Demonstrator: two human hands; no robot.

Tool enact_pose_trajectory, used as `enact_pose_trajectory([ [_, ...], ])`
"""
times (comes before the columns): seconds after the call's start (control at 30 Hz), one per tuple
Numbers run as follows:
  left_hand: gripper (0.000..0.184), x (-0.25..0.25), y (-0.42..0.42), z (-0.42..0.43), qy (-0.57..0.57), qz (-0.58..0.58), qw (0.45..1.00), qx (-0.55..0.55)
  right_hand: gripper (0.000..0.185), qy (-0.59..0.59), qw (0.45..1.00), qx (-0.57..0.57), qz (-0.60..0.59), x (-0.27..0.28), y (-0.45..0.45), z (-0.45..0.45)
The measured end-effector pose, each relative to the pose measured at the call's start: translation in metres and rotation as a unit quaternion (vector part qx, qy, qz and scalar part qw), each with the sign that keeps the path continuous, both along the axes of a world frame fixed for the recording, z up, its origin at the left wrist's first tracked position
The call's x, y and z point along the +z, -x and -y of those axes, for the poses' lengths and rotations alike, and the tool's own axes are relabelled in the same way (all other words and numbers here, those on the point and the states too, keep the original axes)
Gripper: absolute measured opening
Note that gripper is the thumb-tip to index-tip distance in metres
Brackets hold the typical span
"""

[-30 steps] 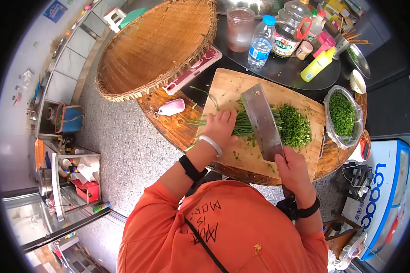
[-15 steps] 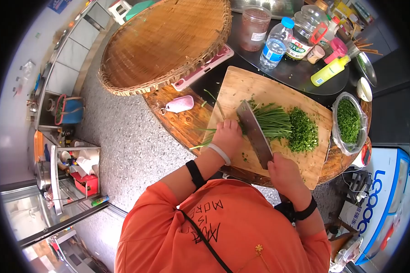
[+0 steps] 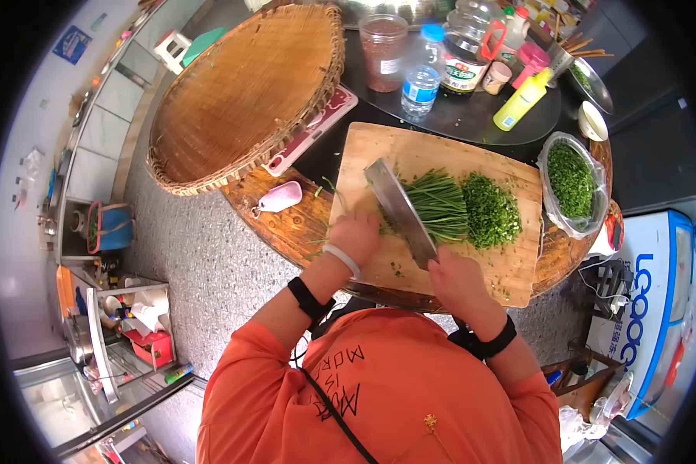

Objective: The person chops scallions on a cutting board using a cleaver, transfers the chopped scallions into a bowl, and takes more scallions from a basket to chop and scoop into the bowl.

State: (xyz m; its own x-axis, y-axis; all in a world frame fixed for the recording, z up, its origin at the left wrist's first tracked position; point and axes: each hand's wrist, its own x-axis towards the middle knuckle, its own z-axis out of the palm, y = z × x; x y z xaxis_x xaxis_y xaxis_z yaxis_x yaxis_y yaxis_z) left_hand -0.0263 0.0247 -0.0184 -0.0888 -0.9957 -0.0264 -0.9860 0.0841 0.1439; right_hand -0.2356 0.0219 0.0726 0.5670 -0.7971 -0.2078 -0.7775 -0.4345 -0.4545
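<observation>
The left forearm [image 3: 277,315] slants forward and inward to the left hand [image 3: 356,237], held palm down with its finger grip hard to make out, while the right forearm [image 3: 520,364] angles inward to the right hand [image 3: 458,278], fingers curled firmly, nearer the body.

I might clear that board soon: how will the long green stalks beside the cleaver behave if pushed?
The green stalks look thin, so they would probably be light and bendy. No tie shows around them, so they may splay. Pushed rightward, they could scatter the loose chopped greens beside them.
</observation>
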Motion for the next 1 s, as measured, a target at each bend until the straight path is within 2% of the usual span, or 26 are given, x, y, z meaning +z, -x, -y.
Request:
enact_pose_trajectory([
  [0.03,0.014,0.006,-0.004,0.003,-0.075,-0.019,0.997,-0.006,0.018,0.011,0.999,-0.022,0.037,0.006,0.007,-0.003],
  [0.07,0.014,0.014,-0.009,0.007,-0.074,-0.017,0.997,-0.012,0.017,0.024,0.996,-0.046,0.075,0.012,0.015,-0.004],
  [0.1,0.016,0.026,-0.014,0.011,-0.004,-0.086,0.996,-0.018,0.017,0.025,0.995,-0.053,0.076,0.018,0.023,-0.003],
  [0.13,0.019,0.043,-0.013,0.014,0.061,-0.157,0.985,-0.023,0.014,0.041,0.985,-0.086,0.142,0.023,0.034,-0.005],
  [0.17,0.021,0.061,-0.009,0.021,0.076,-0.171,0.982,-0.038,0.012,0.057,0.970,-0.117,0.207,0.027,0.044,-0.007],
  [0.2,0.021,0.068,-0.004,0.031,0.078,-0.172,0.981,-0.041,0.012,0.059,0.969,-0.119,0.206,0.029,0.054,-0.008],
  [0.27,0.019,0.074,0.016,0.054,0.120,-0.179,0.971,-0.105,0.012,-0.014,0.938,-0.229,0.258,0.033,0.073,-0.011],
  [0.33,0.019,0.073,0.044,0.073,0.100,-0.184,0.971,-0.115,0.014,-0.003,0.937,-0.251,0.244,0.035,0.088,-0.013],
  [0.43,0.024,0.054,0.076,0.092,0.050,-0.123,0.982,-0.134,0.015,0.008,0.923,-0.280,0.263,0.036,0.105,-0.020],
  [0.5,0.031,0.047,0.087,0.095,-0.028,-0.050,0.992,-0.116,0.015,-0.022,0.910,-0.309,0.275,0.036,0.115,-0.024],
  [0.63,0.037,0.049,0.078,0.089,-0.052,-0.069,0.990,-0.113,0.015,-0.015,0.912,-0.314,0.264,0.029,0.129,-0.032],
  [0.7,0.036,0.047,0.059,0.093,0.084,-0.175,0.966,-0.173,0.015,-0.031,0.908,-0.329,0.257,0.026,0.130,-0.029],
  [0.8,0.030,0.064,0.021,0.099,0.077,-0.207,0.954,-0.205,0.015,-0.042,0.911,-0.321,0.257,0.024,0.130,-0.026],
  [0.83,0.013,0.075,0.018,0.087,0.165,-0.366,0.908,-0.123,0.014,-0.046,0.908,-0.323,0.261,0.027,0.126,-0.024],
  [0.87,0.013,0.075,0.006,0.078,0.165,-0.360,0.911,-0.112,0.014,-0.054,0.911,-0.314,0.264,0.026,0.124,-0.022],
  [0.93,0.008,0.077,-0.020,0.061,0.179,-0.269,0.944,-0.073,0.013,-0.058,0.914,-0.295,0.271,0.024,0.123,-0.018],
  [1.0,0.008,0.072,-0.023,0.029,0.116,-0.231,0.966,0.007,0.013,-0.072,0.930,-0.263,0.245,0.026,0.119,-0.015],
])
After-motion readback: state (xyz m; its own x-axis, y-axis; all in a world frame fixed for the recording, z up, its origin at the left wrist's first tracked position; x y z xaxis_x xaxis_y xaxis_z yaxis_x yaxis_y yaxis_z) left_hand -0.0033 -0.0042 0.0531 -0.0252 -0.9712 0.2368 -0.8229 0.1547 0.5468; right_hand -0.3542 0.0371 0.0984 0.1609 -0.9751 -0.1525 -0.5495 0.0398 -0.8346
